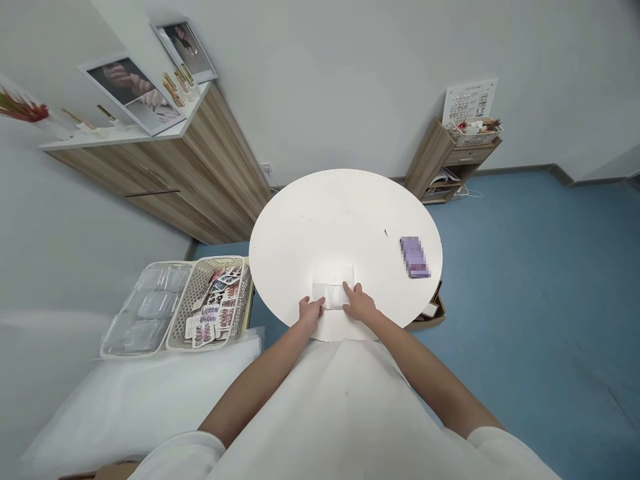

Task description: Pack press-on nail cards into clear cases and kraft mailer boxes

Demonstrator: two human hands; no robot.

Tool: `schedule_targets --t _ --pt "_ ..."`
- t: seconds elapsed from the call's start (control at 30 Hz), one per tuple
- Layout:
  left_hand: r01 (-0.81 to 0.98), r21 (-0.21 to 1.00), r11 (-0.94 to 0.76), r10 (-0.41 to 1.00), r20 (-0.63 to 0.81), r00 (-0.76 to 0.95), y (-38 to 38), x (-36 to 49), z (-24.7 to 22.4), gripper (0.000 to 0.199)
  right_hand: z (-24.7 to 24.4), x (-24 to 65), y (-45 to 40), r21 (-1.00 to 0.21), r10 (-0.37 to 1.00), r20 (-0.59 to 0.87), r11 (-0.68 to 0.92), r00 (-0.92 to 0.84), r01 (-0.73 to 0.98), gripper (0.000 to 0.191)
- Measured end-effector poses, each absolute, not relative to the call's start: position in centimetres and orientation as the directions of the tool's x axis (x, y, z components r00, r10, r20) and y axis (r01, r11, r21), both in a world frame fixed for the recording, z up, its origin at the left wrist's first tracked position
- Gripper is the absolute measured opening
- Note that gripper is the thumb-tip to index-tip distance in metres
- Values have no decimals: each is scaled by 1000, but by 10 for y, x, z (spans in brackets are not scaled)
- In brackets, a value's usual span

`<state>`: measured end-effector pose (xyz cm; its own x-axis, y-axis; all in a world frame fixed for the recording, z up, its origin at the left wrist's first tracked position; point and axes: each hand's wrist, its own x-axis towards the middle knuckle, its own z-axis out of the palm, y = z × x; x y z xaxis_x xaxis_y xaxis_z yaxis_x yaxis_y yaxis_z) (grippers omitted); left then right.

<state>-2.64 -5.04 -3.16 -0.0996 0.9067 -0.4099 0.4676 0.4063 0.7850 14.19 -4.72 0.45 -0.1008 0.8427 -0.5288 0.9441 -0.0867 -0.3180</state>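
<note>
White table [345, 213], blue floor [530, 300]

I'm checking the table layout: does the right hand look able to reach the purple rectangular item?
Probably yes: nothing visible stands between the right hand and the purple rectangular item, though the hand would first have to leave the folded white sheet it touches.

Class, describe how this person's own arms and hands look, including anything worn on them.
White short sleeves match the top; below them both arms are bare. The left hand and right hand are ungloved. No watch, bracelet or marking shows.
</note>
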Motion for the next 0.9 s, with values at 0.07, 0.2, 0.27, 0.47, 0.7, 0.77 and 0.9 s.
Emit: schedule_targets --t 0.07,0.2,0.27,0.47,0.7,0.77,0.9 --pt "449 782 432 889 -452 -68 -46 -28 -24 30 4 142 -48 -336 845 -525 -102 -96 936 70" --pt "475 777 413 877 -480 22 -37 -20 -12 18 -1 141 -47 -392 850 -519 -138 -94 910 72" --pt "523 768 370 878 -473 74 -33 -9 -8 13 -4 140 -46 -422 845 -526 -161 -97 892 73" --pt "768 628 126 878 -431 208 -32 28 -3 9 -11 142 -48 -558 852 -516 -251 -94 791 70" --pt "669 729 147 835 -453 311 -38 19 8 46 -17 166 -40 -816 857 -488 -382 -162 435 62" --pt "610 768 196 824 -466 322 -40 14 9 52 -21 169 -37 -832 866 -478 -393 -146 391 59" --pt "564 766 310 786 -540 300 -40 8 8 56 -27 167 -37 -812 854 -492 -381 -167 441 70"
